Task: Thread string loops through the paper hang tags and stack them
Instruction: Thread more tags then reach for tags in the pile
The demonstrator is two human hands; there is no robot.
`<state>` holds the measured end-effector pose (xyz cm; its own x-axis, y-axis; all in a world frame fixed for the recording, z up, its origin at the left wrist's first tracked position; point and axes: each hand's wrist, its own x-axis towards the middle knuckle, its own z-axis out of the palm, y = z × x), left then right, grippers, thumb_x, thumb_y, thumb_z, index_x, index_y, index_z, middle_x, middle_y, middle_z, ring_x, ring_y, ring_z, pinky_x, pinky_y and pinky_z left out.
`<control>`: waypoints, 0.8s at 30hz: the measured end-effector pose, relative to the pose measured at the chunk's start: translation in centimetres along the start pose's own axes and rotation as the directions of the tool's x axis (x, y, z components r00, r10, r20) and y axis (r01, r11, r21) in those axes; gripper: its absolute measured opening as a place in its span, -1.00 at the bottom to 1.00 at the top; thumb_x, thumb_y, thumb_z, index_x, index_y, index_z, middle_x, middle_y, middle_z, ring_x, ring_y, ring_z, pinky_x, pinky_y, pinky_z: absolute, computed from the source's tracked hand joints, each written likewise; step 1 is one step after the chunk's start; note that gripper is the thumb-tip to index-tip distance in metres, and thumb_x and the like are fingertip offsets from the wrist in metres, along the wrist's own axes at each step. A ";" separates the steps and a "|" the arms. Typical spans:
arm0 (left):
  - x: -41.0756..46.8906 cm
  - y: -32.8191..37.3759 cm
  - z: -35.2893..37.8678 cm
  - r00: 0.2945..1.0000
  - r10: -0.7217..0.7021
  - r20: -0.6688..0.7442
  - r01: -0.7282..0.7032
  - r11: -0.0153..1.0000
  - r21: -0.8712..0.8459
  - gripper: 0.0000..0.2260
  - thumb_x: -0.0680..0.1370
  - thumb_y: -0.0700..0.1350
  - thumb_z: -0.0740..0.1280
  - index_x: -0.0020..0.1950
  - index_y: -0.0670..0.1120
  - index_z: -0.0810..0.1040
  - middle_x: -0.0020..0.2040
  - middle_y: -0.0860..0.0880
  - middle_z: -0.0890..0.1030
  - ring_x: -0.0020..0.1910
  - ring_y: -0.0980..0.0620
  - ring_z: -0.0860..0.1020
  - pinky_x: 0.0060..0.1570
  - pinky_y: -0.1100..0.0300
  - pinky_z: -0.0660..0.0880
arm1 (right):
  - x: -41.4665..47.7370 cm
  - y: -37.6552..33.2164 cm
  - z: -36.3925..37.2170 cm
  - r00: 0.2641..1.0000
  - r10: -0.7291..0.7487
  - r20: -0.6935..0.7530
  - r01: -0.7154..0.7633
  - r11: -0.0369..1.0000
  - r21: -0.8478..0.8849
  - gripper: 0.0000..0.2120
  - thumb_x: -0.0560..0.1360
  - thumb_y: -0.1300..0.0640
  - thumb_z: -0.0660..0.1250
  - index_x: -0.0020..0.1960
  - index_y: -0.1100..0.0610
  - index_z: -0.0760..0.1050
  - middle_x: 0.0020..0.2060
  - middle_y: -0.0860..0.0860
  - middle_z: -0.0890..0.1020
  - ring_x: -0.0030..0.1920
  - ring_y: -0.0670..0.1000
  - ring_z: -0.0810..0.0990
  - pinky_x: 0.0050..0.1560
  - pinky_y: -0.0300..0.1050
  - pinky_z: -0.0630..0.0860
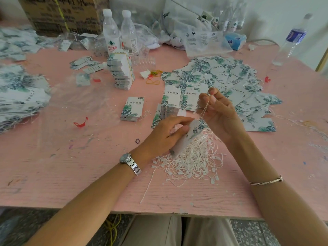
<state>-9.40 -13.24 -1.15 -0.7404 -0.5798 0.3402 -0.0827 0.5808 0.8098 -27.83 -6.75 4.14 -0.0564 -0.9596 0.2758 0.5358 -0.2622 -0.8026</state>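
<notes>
My left hand [165,134] grips a white hang tag [190,133] printed with green leaves, tilted above a tangle of white string loops [191,162]. My right hand [218,112] pinches a thin string [205,108] that runs down to the top of that tag. Just behind the hands stand small neat stacks of tags [171,103] and another stack [132,109] to the left. A broad loose spread of tags [218,75] covers the table to the right rear.
The pink table [71,166] holds a tall tag stack [121,71], two water bottles [111,32], another bottle [292,39] at far right, plastic bags [195,29], a cardboard box [62,13], strung tag heaps [19,93] at left, rubber bands [153,77].
</notes>
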 end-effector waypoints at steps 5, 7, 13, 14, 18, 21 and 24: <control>0.1 0.4 -0.1 0.990 -0.133 -0.055 0.112 0.951 -0.287 -0.79 0.58 -0.18 0.42 0.20 0.00 0.61 -0.03 0.04 0.67 -0.08 0.23 0.57 0.03 0.32 0.49 | 0.2 -0.1 -0.6 0.991 -0.021 -0.130 0.019 1.000 -0.013 -0.88 0.60 0.28 0.18 -0.02 0.07 0.38 -0.17 -0.07 0.56 -0.28 -0.15 0.43 -0.17 -0.27 0.43; 0.3 0.6 -0.6 0.980 -0.185 -0.074 0.130 0.875 -0.466 -0.82 0.53 -0.21 0.45 0.12 -0.07 0.66 -0.05 -0.03 0.71 -0.09 0.11 0.64 -0.04 0.28 0.56 | 0.3 0.0 -0.8 0.979 -0.040 -0.198 0.037 0.999 -0.015 -0.82 0.64 0.31 0.13 -0.03 0.07 0.40 -0.16 -0.05 0.56 -0.28 -0.12 0.37 -0.20 -0.26 0.42; 0.5 0.6 -1.5 0.953 -0.302 0.003 0.201 0.629 -0.751 -0.87 0.43 -0.08 0.53 -0.04 -0.02 0.73 -0.04 -0.05 0.73 -0.10 0.06 0.68 -0.06 0.25 0.62 | 0.5 0.3 -1.5 0.944 -0.074 -0.322 0.071 0.997 -0.019 -0.83 0.62 0.34 0.17 -0.05 0.11 0.44 -0.17 0.01 0.54 -0.31 -0.09 0.35 -0.23 -0.25 0.40; 0.5 0.6 -1.5 0.954 -0.299 0.030 0.211 0.595 -0.776 -0.90 0.45 -0.10 0.52 -0.05 0.00 0.74 -0.03 -0.04 0.73 -0.10 0.06 0.69 -0.04 0.25 0.62 | 0.6 0.4 -1.5 0.942 -0.078 -0.327 0.072 0.997 -0.029 -0.83 0.62 0.34 0.17 -0.04 0.12 0.45 -0.17 0.02 0.53 -0.30 -0.08 0.36 -0.22 -0.24 0.40; 0.7 0.9 -1.7 0.952 -0.300 0.054 0.204 0.495 -0.845 -0.84 0.46 -0.18 0.41 -0.10 0.03 0.76 -0.03 -0.04 0.74 -0.13 0.08 0.69 -0.12 0.24 0.64 | 0.5 0.8 -1.8 0.941 -0.111 -0.321 0.050 0.980 -0.194 -0.86 0.59 0.36 0.21 -0.01 0.16 0.45 -0.16 0.06 0.50 -0.31 -0.08 0.37 -0.19 -0.22 0.39; 0.8 1.1 -1.8 0.952 -0.304 -0.029 0.138 0.512 -0.848 -0.89 0.41 -0.17 0.50 -0.17 0.05 0.75 -0.11 0.01 0.74 -0.22 0.13 0.67 -0.24 0.28 0.61 | 0.4 0.9 -1.7 0.965 -0.132 -0.227 0.013 0.886 -0.463 -0.89 0.58 0.33 0.28 0.02 0.16 0.51 -0.16 0.02 0.57 -0.29 -0.09 0.42 -0.20 -0.24 0.40; 0.8 0.7 -1.8 0.920 -0.361 -0.155 0.088 0.574 -0.814 -0.80 0.38 -0.07 0.56 -0.03 -0.03 0.69 -0.08 -0.05 0.73 -0.18 0.04 0.65 -0.20 0.15 0.58 | 0.1 1.4 -1.1 0.986 -0.105 -0.128 0.005 0.791 -0.612 -0.89 0.50 0.22 0.38 0.03 0.17 0.57 -0.14 0.05 0.66 -0.19 0.03 0.56 -0.12 -0.20 0.48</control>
<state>-8.86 -14.28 0.58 -0.5477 -0.8313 0.0949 0.4301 -0.1824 0.8841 -28.01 -7.28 2.48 -0.2195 -0.9318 0.2889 -0.0925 -0.2749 -0.9570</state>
